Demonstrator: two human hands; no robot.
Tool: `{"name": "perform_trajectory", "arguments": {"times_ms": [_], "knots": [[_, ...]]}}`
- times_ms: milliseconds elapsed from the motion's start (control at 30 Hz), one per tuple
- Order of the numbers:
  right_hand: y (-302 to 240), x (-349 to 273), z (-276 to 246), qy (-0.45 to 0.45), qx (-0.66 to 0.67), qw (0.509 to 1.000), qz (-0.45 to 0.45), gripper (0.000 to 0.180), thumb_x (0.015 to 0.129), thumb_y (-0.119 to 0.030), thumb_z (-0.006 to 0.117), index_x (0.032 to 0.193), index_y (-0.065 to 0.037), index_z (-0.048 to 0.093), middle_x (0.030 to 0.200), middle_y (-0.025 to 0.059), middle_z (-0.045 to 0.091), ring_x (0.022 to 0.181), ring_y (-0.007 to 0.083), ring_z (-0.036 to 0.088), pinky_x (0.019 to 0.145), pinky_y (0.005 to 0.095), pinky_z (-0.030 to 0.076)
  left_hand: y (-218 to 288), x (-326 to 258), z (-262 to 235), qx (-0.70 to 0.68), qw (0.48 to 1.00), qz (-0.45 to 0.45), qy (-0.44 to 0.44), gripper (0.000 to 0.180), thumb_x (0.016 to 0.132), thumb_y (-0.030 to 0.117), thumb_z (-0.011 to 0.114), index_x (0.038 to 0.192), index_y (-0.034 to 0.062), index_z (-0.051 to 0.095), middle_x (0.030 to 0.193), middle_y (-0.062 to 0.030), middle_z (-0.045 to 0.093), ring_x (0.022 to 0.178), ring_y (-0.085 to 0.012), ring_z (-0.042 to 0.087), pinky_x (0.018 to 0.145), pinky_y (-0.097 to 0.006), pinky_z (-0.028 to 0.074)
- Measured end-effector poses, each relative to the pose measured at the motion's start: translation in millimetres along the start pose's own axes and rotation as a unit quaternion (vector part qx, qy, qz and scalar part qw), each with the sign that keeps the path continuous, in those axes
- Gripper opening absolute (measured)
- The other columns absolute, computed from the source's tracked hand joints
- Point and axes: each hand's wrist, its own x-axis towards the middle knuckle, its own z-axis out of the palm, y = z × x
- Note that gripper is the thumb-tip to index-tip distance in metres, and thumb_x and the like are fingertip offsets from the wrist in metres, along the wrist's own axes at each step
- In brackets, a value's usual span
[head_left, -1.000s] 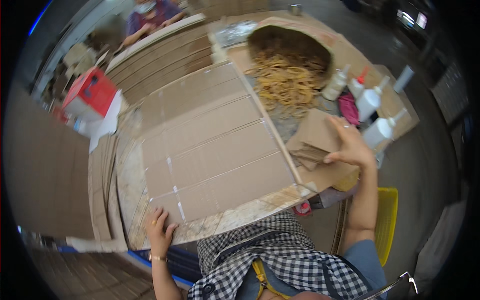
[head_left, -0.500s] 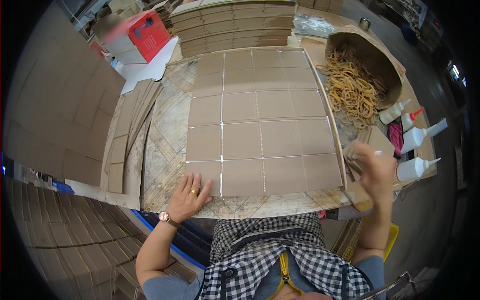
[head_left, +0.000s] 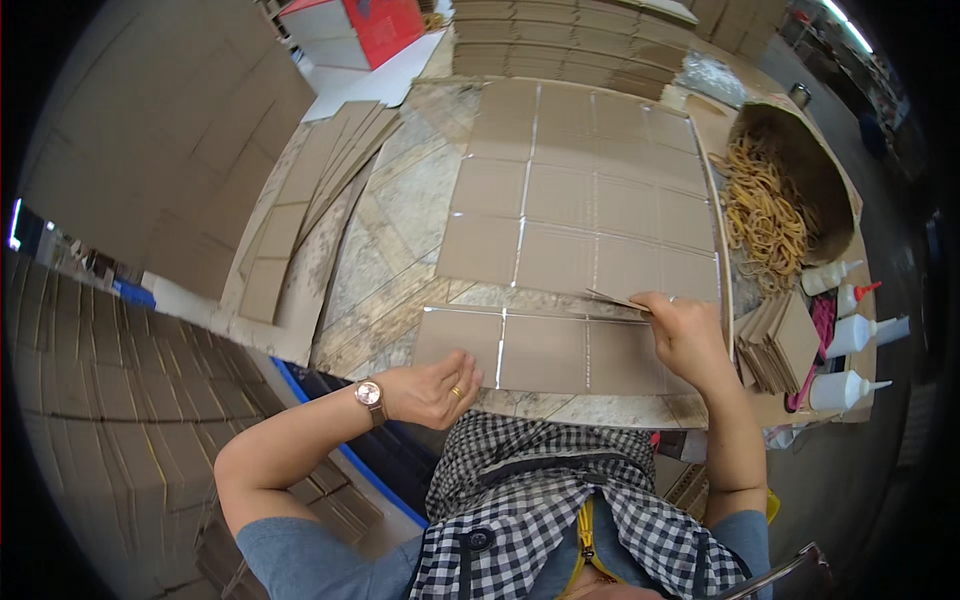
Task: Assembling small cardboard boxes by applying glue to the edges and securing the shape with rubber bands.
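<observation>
My right hand point(head_left: 685, 335) pinches a small flat cardboard piece point(head_left: 618, 299), its thin edge tilted up over the gap between two parts of brown cardboard. On the near side of that gap lies a cardboard strip point(head_left: 545, 350) with white lines across it. Beyond is the larger cardboard area point(head_left: 590, 190), crossed by similar white lines in a grid. My left hand point(head_left: 435, 392), wearing a ring and below a wristwatch, rests over the strip's left end. Its fingers are curled together; what they hold, if anything, is hidden.
Thin cardboard strips point(head_left: 290, 215) lie at the left. A cardboard stack point(head_left: 570, 40) stands at the back. On the right are a container point(head_left: 830, 180) of yellow rubber bands point(head_left: 765, 210), small cardboard pieces point(head_left: 775, 345) and white squeeze bottles point(head_left: 838, 390).
The nearest cardboard row now lies apart from the rest. My right hand moved left onto the cardboard with a small piece; my left hand curled its fingers. The view shifted.
</observation>
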Motion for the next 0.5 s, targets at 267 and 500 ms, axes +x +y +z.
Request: {"name": "perform_trajectory", "arguments": {"times_ms": [267,500], "knots": [[-29.1,1.5,-2.3,-0.01,0.072,0.994,-0.078,0.024,0.078,-0.001,0.058,0.1,-0.01,0.062,0.069,0.014,0.062,0.062,0.0314,0.061,0.055,0.0391,0.047,28.3,-7.0,-28.8,-0.05,0.989,-0.138,-0.017,0.033,0.08,0.011,0.051,0.104,-0.0104,0.057,0.098,-0.0218,0.064,0.092,-0.0302,0.064,0.088,-0.039,0.05],[-33.0,6.7,-5.0,0.035,0.109,0.989,-0.093,0.022,0.078,-0.002,0.059,0.098,-0.011,0.061,0.065,0.0135,0.06,0.061,0.0308,0.061,0.053,0.0392,0.047,1.0,-8.3,-6.4,0.009,0.979,-0.205,-0.013,0.031,0.079,0.012,0.054,0.104,-0.0065,0.057,0.099,-0.0175,0.063,0.094,-0.0275,0.062,0.09,-0.041,0.047]]}}
